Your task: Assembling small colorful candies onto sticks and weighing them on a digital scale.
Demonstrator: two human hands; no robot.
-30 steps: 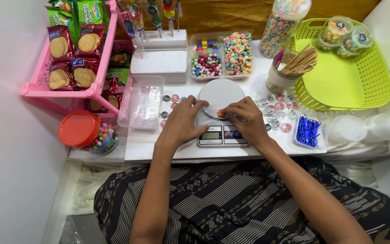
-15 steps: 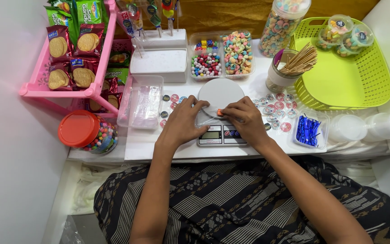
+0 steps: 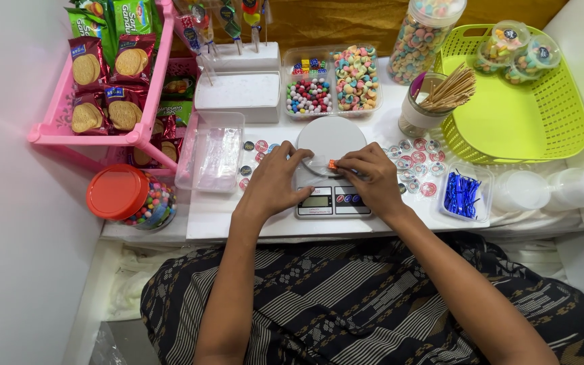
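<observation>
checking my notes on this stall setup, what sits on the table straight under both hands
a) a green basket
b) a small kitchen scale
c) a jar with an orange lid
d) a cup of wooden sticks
b: the left hand and right hand rest over the kitchen scale, fingertips meeting at a small orange piece by its round white plate.

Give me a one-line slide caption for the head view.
Both hands, left hand and right hand, pinch a small orange piece over a kitchen scale.

White table [image 3: 265, 226], kitchen scale [image 3: 332, 196], green basket [image 3: 569, 128]
</observation>
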